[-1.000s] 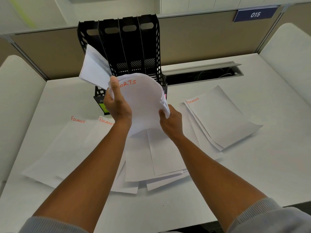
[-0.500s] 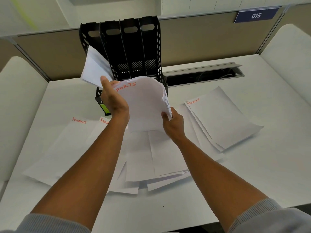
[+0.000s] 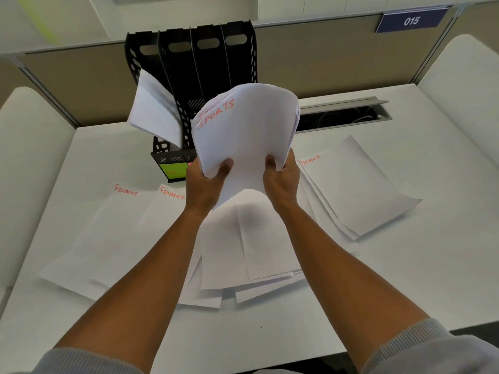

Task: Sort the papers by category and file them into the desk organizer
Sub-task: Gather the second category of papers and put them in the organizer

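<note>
I hold a curved stack of white sheets marked SPORTS (image 3: 243, 130) upright in front of the black desk organizer (image 3: 194, 66). My left hand (image 3: 206, 182) grips its lower left edge, my right hand (image 3: 282, 175) its lower right edge. The organizer has several upright slots; its leftmost slot holds white papers (image 3: 154, 114) that lean out to the left. A green label (image 3: 174, 171) sits on its base. Loose sheets marked FINANCE lie flat on the desk at left (image 3: 108, 233), and a FINANCE pile (image 3: 356, 190) lies at right. More white sheets (image 3: 243, 252) lie under my forearms.
The white desk (image 3: 405, 279) has a cable slot (image 3: 343, 117) behind the right pile. A beige partition (image 3: 324, 58) with a blue 015 sign (image 3: 411, 21) closes the back. White rounded side panels stand at the left and right edges.
My left hand slid from the stack's top left down to its lower edge. The SPORTS stack rose and tipped upright toward the organizer; my right hand rose with it.
</note>
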Demonstrator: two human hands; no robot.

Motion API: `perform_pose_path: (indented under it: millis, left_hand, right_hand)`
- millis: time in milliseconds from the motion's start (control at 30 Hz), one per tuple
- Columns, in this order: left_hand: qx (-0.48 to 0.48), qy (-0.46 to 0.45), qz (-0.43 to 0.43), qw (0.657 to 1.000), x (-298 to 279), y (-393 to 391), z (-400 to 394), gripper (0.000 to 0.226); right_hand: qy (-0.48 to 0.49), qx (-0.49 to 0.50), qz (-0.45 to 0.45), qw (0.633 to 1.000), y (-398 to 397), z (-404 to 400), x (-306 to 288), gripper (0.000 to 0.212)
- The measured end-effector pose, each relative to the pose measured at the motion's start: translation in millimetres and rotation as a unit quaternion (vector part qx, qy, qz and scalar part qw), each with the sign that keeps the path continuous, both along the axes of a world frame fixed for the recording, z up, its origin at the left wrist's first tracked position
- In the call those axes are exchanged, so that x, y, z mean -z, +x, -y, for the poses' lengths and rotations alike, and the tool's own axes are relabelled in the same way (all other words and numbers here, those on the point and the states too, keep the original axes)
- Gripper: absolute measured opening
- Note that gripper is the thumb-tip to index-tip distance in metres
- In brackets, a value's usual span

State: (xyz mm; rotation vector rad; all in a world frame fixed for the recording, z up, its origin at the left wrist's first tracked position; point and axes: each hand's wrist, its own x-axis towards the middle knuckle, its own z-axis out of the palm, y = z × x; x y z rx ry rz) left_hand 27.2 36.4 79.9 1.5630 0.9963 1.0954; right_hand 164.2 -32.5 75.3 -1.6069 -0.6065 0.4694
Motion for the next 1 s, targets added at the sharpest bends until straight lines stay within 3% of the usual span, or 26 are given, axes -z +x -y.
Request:
perform_pose_path:
  millis: [267,467,667,833,1000]
  left_hand:
    - [0.008,-0.105,-0.083,0.991,28.4,-3.0,10.6,0.068]
    - [-0.046,-0.142,-0.051,0.987,34.8,-6.5,13.4,0.051]
    - [-0.052,-0.122,0.006,0.991,30.1,-8.7,12.9,0.050]
    - [-0.045,-0.147,-0.017,0.988,36.0,-12.9,15.6,0.052]
    - [-0.061,-0.142,0.001,0.988,32.9,-12.3,16.0,0.037]
  right_hand:
    - [-0.030,-0.009,0.045,0.998,-11.4,16.8,24.2,0.043]
    - [-0.026,-0.014,0.029,0.999,-12.0,21.5,33.2,0.033]
    - [-0.008,-0.008,0.029,1.000,-15.3,17.0,24.9,0.032]
    - [-0.079,-0.048,0.012,0.996,-16.3,27.4,40.7,0.035]
    - [-0.068,-0.032,0.006,0.997,-20.7,27.6,38.9,0.032]
